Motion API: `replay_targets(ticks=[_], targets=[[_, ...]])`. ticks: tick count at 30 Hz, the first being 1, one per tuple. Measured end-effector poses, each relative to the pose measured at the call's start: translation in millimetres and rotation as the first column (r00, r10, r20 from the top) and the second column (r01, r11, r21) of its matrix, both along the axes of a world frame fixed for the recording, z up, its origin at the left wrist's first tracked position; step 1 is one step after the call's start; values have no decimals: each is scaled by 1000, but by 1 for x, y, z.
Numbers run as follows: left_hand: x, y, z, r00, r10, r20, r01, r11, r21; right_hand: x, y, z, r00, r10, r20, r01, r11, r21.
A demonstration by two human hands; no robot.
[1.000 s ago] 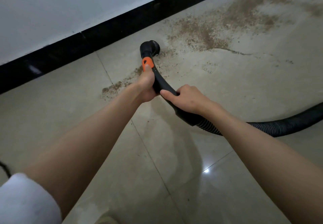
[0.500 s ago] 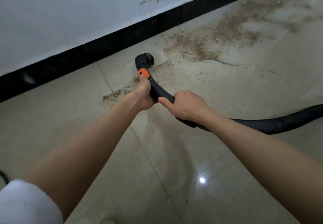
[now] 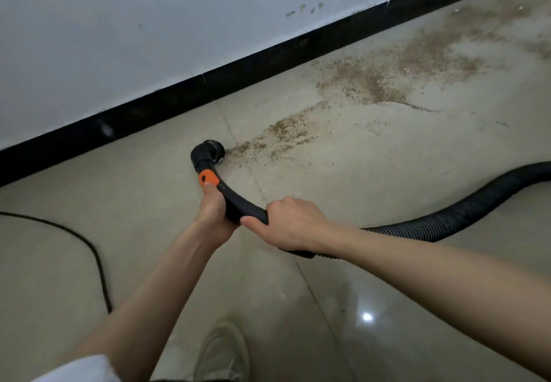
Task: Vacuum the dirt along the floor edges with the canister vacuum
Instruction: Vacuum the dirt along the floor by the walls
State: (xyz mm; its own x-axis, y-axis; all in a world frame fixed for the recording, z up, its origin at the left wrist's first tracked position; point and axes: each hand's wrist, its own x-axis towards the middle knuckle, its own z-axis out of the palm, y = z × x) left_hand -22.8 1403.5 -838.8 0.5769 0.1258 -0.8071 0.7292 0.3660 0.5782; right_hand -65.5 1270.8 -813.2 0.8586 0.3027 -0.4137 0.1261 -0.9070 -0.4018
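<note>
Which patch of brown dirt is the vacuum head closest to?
The small brown dirt streak beside the black round nozzle; the bigger brown dirt patch lies farther right along the wall.

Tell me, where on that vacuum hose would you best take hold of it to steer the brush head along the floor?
Judging by its shape, grip the smooth curved black handle, not the ribbed hose, which looks likely to flex. Come from above and behind. The left hand grips just below the orange button; the right hand grips further back. That spacing probably aims the brush head well.
</note>
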Motion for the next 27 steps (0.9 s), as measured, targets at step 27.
replay_targets(ticks=[27], targets=[[4,-38,-1,994,-106,-22,103,989,-107,1,-37,-6,995,-79,-55,77,996,-43]])
